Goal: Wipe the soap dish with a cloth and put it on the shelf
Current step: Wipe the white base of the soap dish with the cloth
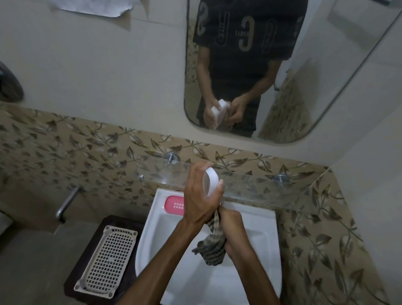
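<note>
My left hand grips a white oval soap dish, holding it on edge above the white sink. My right hand is just below it and grips a striped grey-brown cloth, which hangs down over the basin. The upper end of the cloth reaches up toward the dish, behind my left palm; the contact is hidden. A clear glass shelf runs along the wall right behind the dish. The mirror reflects both hands with the dish between them.
A pink perforated soap tray lies at the sink's back left corner. A white plastic basket sits on a dark stool to the left. A metal tap sticks out of the leaf-patterned tiles.
</note>
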Motion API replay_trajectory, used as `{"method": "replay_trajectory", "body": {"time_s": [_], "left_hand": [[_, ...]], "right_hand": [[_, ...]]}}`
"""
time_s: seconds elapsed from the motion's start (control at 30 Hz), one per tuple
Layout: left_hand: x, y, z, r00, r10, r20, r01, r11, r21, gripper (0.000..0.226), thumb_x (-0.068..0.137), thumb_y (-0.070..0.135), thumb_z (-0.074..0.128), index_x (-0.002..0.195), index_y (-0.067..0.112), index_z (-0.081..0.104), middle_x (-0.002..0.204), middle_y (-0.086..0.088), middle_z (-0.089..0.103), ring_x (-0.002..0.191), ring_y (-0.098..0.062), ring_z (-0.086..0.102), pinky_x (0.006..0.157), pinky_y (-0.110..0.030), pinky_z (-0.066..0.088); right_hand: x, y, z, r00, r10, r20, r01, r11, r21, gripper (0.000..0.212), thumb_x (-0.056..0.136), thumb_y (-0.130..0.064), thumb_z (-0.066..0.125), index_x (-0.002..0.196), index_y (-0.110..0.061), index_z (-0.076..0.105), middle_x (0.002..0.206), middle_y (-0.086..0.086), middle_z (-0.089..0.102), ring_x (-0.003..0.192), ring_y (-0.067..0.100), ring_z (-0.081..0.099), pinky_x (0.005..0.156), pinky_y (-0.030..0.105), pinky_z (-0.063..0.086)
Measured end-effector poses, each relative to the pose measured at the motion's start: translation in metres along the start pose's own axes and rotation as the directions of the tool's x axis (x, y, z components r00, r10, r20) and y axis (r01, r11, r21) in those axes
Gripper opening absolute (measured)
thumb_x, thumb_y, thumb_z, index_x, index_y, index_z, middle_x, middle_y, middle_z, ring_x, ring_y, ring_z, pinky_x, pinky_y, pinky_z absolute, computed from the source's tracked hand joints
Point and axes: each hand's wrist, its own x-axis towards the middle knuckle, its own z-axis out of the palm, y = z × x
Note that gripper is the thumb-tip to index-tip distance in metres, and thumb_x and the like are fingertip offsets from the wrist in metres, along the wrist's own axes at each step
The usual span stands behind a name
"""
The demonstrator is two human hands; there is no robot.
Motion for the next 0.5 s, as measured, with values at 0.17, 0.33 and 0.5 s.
{"method": "replay_trajectory", "body": {"time_s": [0.17,0.33,0.5], "left_hand": [[0.001,0.002,0.003,0.937,-0.346,0.038,0.347,0.919,-0.188,0.029,0.099,0.046,0.055,0.117,0.026,0.064,0.116,0.011,0.066,0.115,-0.008,0.061,0.097,-0.026,0.049],[-0.002,0.004,0.006,0.698,-0.697,0.167,0.672,0.557,-0.488,0.014,0.104,0.031,0.057,0.11,0.026,0.069,0.106,0.004,0.071,0.104,-0.024,0.065,0.088,-0.034,0.057],[0.001,0.012,-0.006,0.545,-0.798,0.257,0.776,0.364,-0.515,0.033,0.104,0.043,0.052,0.116,0.019,0.071,0.098,-0.007,0.076,0.089,-0.022,0.073,0.067,-0.032,0.059]], "right_hand": [[-0.027,0.003,0.0,0.908,-0.408,-0.091,0.411,0.911,0.024,0.019,0.092,-0.019,0.076,0.074,-0.019,0.081,0.072,-0.004,0.077,0.066,0.009,0.071,0.063,0.018,0.055],[-0.036,-0.006,0.008,0.523,-0.848,-0.081,0.761,0.508,-0.404,0.008,0.087,-0.013,0.082,0.095,-0.015,0.081,0.089,-0.006,0.076,0.081,0.002,0.07,0.073,0.009,0.053],[-0.026,-0.027,-0.007,0.445,-0.89,-0.094,0.773,0.435,-0.461,0.016,0.088,-0.016,0.081,0.103,-0.012,0.079,0.097,-0.001,0.075,0.085,0.008,0.069,0.078,0.021,0.059]]}}
